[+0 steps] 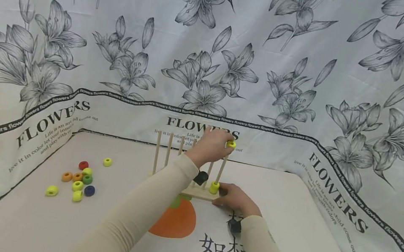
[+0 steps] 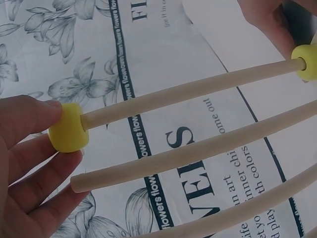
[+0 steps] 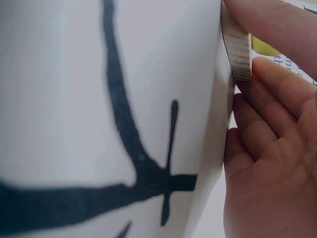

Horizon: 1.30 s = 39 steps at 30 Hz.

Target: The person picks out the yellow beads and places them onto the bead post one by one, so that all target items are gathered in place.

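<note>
My left hand (image 1: 211, 145) pinches a yellow bead (image 2: 69, 128) between thumb and fingers, at the tip of the rightmost wooden rod (image 2: 193, 93). In the left wrist view the rod's end meets the bead's hole. Another yellow bead (image 1: 214, 188) sits at the foot of that same rod. Several upright rods rise from a wooden base (image 1: 198, 193), some partly hidden by my left arm. At the base's right end, my right hand (image 1: 234, 198) grips it with thumb and fingers; the right wrist view shows the base's end (image 3: 238, 47) between them.
Loose beads lie on the left of the table: a red one (image 1: 83, 165), a dark blue one (image 1: 89, 190), a green one (image 1: 87, 179), orange ones (image 1: 66, 176) and several yellow ones (image 1: 51, 191). A flower-printed cloth (image 1: 209, 71) hangs behind and around the table (image 1: 274, 191).
</note>
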### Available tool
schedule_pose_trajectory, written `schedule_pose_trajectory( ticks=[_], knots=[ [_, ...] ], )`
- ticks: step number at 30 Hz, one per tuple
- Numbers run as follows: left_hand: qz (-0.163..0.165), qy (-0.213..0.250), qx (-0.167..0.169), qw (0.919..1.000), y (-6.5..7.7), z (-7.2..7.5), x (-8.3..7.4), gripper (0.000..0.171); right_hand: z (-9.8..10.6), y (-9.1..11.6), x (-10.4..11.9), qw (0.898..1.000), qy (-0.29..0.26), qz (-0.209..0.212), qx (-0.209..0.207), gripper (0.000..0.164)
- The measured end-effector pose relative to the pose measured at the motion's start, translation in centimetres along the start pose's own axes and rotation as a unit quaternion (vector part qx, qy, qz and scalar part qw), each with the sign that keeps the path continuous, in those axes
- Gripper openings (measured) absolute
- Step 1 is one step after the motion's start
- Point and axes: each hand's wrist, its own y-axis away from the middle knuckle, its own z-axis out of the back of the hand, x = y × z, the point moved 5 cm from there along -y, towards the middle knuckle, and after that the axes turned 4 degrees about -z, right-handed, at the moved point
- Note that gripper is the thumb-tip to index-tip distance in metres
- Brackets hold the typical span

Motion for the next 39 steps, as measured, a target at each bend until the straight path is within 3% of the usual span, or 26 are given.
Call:
schedule_pose_trajectory(
  ticks=[16, 30, 39],
  knots=[
    [0.005, 0.011, 0.018, 0.9998, 0.5, -0.4, 0.3, 0.021, -0.2, -0.3, 0.2, 1.0, 0.001, 0.004, -0.002, 0.061],
    [0.018, 0.013, 0.018, 0.9996, 0.9, -0.2, 1.2, 0.037, -0.1, -0.4, 0.3, 1.0, 0.011, 0.003, -0.003, 0.063],
    [0.013, 0.021, 0.012, 0.9996, 1.8, 0.6, 1.5, 0.037, -0.1, -0.3, -0.1, 1.0, 0.008, -0.008, -0.008, 0.068]
  ],
)
